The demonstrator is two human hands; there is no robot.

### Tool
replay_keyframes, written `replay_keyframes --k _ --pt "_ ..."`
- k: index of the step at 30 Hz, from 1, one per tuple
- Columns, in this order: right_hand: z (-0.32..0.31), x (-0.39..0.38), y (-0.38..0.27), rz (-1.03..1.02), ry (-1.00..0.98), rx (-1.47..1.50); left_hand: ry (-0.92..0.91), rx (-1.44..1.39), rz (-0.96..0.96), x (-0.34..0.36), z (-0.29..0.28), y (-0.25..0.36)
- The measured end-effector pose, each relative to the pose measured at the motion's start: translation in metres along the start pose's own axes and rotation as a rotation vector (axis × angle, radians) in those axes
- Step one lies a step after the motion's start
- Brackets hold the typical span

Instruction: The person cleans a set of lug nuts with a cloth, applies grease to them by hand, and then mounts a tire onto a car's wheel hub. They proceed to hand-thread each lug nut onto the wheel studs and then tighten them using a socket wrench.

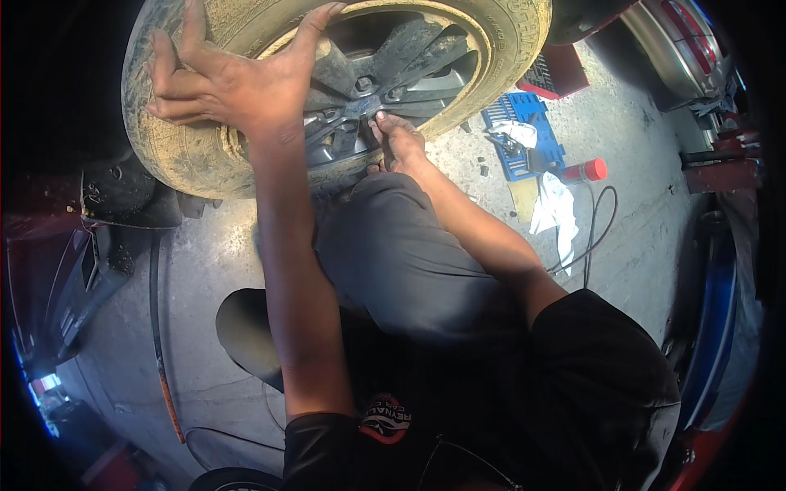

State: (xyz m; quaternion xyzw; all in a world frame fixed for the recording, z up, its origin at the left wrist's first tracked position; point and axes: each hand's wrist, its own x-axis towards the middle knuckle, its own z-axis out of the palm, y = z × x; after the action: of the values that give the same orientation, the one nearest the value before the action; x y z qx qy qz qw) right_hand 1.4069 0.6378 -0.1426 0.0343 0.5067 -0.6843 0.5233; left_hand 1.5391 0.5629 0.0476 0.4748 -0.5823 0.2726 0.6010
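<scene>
A mud-caked tire point(188, 151) stands upright before me, mounted on a dark spoked wheel point(417, 57). My left hand point(237, 86) is open across its upper left sidewall, thumb and fingers spread wide. Lower down, near the wheel's center, my right hand point(399, 143) has its fingers drawn together by the hub. Whatever may be between those fingertips is too small to make out. A lug nut point(365, 84) shows between the spokes just above that hand. My bent knee point(385, 237), in dark grey trousers, is below the wheel.
Right of the wheel, a blue tool case point(553, 151) lies on the concrete floor, with a red socket case point(577, 74) beyond. Nearby are a red-capped container point(594, 169), a white cloth point(557, 217) and a dark hose point(610, 209). An orange-ended bar point(168, 401) lies left.
</scene>
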Motion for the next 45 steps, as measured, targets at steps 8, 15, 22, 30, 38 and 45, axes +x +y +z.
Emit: replay_keyframes --k 8,15,22,30,38,45 --pt "0.0 0.01 0.003 0.107 0.008 0.053 -0.013 -0.006 0.007 0.001 -0.003 0.0" --pt "0.004 0.009 0.007 0.041 -0.016 0.114 -0.011 -0.003 0.052 0.001 -0.003 0.0" --pt "0.008 0.0 0.001 0.005 -0.126 -0.141 -0.006 -0.001 0.06 0.0 -0.001 -0.002" --pt "0.003 0.005 -0.003 -0.036 -0.266 -0.231 -0.001 0.024 0.056 0.001 0.0 0.0" --pt "-0.017 0.012 0.006 -0.136 -0.335 -0.313 0.015 0.0 0.096 0.002 0.001 -0.003" --pt "-0.01 0.005 0.011 -0.304 -0.155 -0.164 0.008 -0.007 0.079 0.001 0.004 -0.002"
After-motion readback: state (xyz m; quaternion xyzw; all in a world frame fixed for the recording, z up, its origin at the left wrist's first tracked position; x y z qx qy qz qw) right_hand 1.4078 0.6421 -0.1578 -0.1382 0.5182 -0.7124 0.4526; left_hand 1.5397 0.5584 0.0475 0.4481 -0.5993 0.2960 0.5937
